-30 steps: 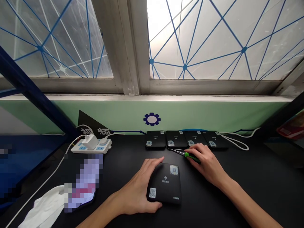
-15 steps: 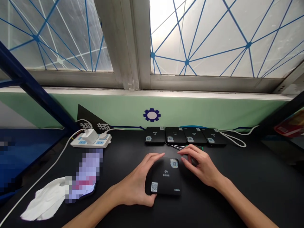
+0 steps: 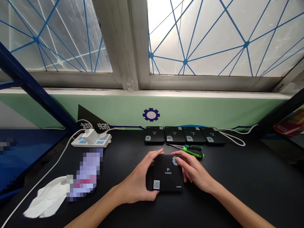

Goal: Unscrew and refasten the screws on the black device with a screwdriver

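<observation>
A black square set-top box (image 3: pixel 167 174) lies on the black table near the front, with a QR sticker and an HDMI mark along its near edge. My left hand (image 3: pixel 139 180) grips its left side, fingers curled over the far edge and thumb at the near corner. My right hand (image 3: pixel 193 169) holds its right side, fingers lying on the top by a round sticker. Two green-handled screwdrivers (image 3: pixel 193 151) lie loose just beyond my right hand.
Several identical black boxes (image 3: pixel 182 135) stand in a row against the green wall. A white power strip (image 3: pixel 91 141) with a plugged charger sits at the back left, its cable running forward. A white cloth (image 3: pixel 46 198) lies front left. A looped white cable (image 3: pixel 234 137) lies at the back right.
My right hand let go of the screwdrivers and came back to the box's right side. The box has been turned slightly and now sits between both hands.
</observation>
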Action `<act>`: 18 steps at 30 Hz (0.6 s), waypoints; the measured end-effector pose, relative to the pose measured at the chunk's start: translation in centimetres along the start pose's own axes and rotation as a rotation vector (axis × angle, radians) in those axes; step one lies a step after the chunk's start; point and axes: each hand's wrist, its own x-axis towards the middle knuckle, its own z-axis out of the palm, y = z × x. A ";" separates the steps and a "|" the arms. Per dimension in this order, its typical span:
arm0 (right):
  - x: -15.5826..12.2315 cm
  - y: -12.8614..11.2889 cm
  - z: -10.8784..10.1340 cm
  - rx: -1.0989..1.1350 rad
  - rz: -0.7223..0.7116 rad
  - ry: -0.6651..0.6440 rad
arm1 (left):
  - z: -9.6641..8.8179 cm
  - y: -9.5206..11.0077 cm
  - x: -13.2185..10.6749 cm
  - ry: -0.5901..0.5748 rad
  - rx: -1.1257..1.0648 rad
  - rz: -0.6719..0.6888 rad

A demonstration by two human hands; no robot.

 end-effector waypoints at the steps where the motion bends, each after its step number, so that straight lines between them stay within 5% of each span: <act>1: 0.1 0.0 0.0 0.010 0.007 -0.003 | 0.0 0.0 0.1 -0.009 -0.013 -0.011; 8: 0.1 -0.3 -0.3 0.053 0.055 -0.022 | -0.2 0.5 0.0 -0.041 -0.032 -0.110; 18: 0.0 -1.1 -1.0 0.156 0.243 -0.045 | 0.1 -0.6 0.4 -0.022 -0.332 -0.156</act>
